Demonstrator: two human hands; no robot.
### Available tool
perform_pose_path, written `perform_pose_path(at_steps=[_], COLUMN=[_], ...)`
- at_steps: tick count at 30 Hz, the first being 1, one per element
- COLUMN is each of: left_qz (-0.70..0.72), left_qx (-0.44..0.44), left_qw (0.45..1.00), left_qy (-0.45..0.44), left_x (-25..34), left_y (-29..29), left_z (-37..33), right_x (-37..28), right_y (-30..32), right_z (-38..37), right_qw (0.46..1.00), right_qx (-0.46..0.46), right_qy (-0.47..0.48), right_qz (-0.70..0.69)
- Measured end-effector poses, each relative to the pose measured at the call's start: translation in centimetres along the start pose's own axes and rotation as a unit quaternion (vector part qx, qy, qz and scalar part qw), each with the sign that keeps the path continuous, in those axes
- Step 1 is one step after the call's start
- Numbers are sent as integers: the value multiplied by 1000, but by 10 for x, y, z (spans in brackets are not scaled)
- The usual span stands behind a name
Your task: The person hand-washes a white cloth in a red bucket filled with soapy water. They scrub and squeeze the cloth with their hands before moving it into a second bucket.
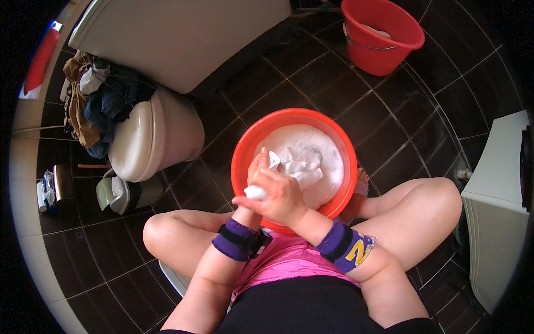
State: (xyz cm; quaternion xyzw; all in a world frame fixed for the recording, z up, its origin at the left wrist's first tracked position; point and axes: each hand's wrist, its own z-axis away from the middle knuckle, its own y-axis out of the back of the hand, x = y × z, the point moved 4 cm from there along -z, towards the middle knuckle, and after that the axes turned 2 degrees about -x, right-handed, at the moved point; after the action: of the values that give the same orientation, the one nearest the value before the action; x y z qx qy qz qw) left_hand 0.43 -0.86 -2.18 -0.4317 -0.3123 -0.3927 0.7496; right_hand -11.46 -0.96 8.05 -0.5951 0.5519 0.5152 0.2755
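Note:
A red basin (pixel 238 161) stands on the floor between my legs, filled with white suds (pixel 331 158). Wet white cloth (pixel 303 172) lies bunched in the foam. My left hand (pixel 259 166) is over the basin's left side, its fingers closed around a part of the white cloth and partly covered by the other hand. Crossing over it, my right hand (pixel 280 196) has its thumb pointing left. Between that thumb and the fingers sits a small white lump (pixel 255 192); whether it is soap, foam or cloth I cannot tell.
A red bucket (pixel 379 58) with a wire handle stands at the far right. To the left is a white toilet (pixel 158 133) with clothes (pixel 108 106) piled on it, and a small bin (pixel 128 192) beside it. A pale cabinet (pixel 495 206) stands at right on dark tiles.

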Motion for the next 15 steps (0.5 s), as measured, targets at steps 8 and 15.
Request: perform_pose_path(at_steps=[8, 15], left_qz=[172, 34], left_qx=[-48, 141], left_qw=[972, 968], left_qy=[153, 205], left_x=[-31, -31], left_y=[-23, -48], left_z=[-4, 10], right_x=[32, 76], right_y=[3, 32], right_z=[4, -2], right_qw=[989, 977], right_qx=[140, 71], right_qy=[-24, -165], right_qz=[42, 115])
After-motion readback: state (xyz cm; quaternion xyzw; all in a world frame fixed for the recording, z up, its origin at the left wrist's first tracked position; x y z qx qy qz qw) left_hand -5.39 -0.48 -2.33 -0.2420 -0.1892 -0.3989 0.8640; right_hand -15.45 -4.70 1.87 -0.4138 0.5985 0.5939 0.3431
